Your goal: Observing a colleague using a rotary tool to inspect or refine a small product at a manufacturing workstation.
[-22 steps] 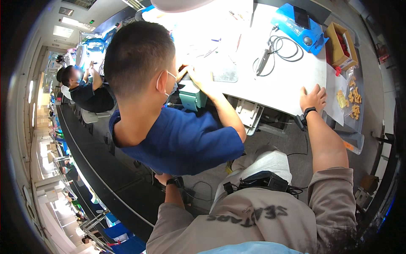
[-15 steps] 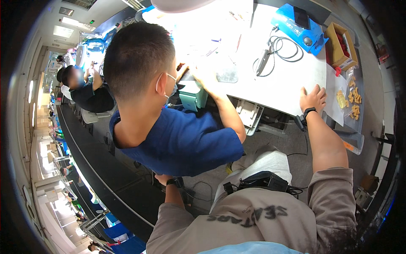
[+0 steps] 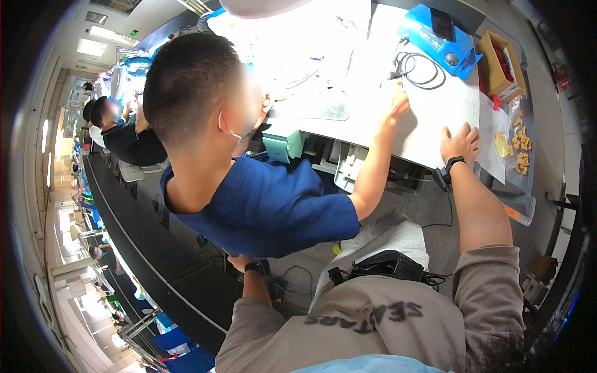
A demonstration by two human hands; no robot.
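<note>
- On my feed, the right hand (image 3: 460, 144) lay palm down, fingers spread, gripping nothing; under it was the smooth white table (image 3: 435, 124), ahead and to the right of the wearer.
- I saw the left hand (image 3: 238, 263) only partly, low beside a co-worker's blue cloth shirt (image 3: 261, 208); I could not tell how open it was or whether it held anything.
- Just right of the right hand I made out thin white paper (image 3: 492, 152) and a plastic tray (image 3: 525, 212) containing lumpy yellow pieces (image 3: 523, 142).
- Beyond them stood a cardboard box (image 3: 512, 94) with red contents.
- A co-worker's hand (image 3: 395, 101) was near a looped black cord (image 3: 429, 88).
</note>
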